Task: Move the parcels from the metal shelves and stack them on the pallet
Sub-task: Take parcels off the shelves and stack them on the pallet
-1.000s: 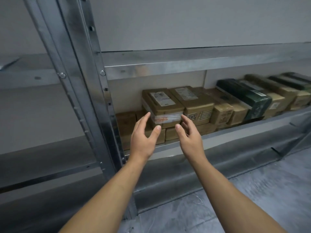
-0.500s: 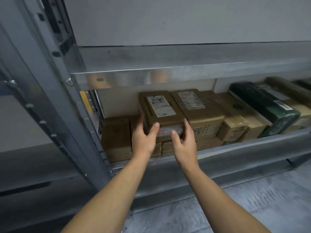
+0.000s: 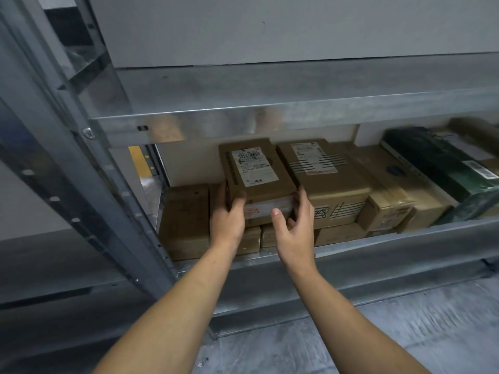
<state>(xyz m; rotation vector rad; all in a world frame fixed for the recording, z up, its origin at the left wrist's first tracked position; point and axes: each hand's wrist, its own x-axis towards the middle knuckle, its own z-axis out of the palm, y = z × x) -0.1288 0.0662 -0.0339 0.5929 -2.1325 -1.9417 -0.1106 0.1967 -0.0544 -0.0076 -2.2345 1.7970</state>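
Galvanised metal shelves (image 3: pixel 270 114) fill your view, with grey floor (image 3: pixel 405 333) at five o'clock. At twelve o'clock a brown parcel (image 3: pixel 272 190) sits on smaller boxes (image 3: pixel 186 220). Its white label (image 3: pixel 256 166) shows a barcode, but the print is too blurred to read. Your left hand (image 3: pixel 226 222) grips its nine o'clock side. Your right hand (image 3: pixel 294 228) grips its three o'clock side, fingers wedged against a second labelled parcel (image 3: pixel 332 184). A dark green parcel (image 3: pixel 442 168) lies at two o'clock.
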